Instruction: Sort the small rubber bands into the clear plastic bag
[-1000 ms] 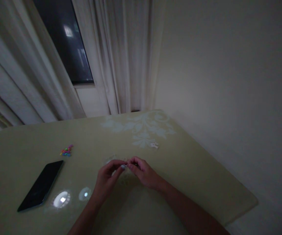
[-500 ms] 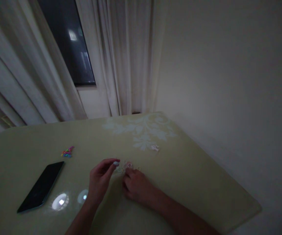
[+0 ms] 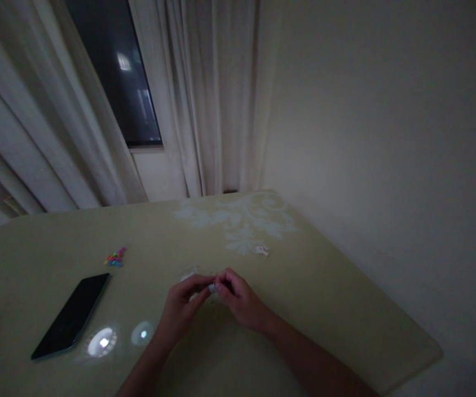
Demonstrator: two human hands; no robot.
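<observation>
While the left hand [image 3: 183, 309] pinches a small pale piece [image 3: 212, 288], the right hand's [image 3: 244, 302] fingertips close against it; the phone [image 3: 71, 315] lies apart.

There are two hands [image 3: 183, 309] [image 3: 244, 303], one small pale piece [image 3: 212, 288] at their fingertips, one phone [image 3: 72, 315] at left and several colourful pieces [image 3: 116, 257], too small to count.
</observation>
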